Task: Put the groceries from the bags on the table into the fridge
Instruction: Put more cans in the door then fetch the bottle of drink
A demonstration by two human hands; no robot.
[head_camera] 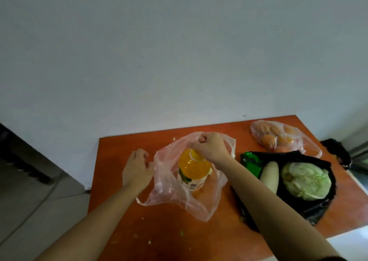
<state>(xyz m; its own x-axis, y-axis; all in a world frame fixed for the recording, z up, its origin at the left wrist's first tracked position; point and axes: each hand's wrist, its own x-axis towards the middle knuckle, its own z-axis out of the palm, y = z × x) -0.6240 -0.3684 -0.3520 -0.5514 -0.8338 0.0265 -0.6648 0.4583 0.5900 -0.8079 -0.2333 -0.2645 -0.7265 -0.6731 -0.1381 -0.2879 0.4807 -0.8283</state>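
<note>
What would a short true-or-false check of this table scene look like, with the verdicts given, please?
1. The juice bottle stands inside the pink bag. True.
2. The cabbage lies in the same bag as the oranges. False: the cabbage lies in the black bag; the oranges are in a separate clear bag farther back.
3. The left hand holds the pink bag's edge. True.
4. The right hand lies flat on the table. False: its fingers are curled, and it sits over the top of the juice bottle.
</note>
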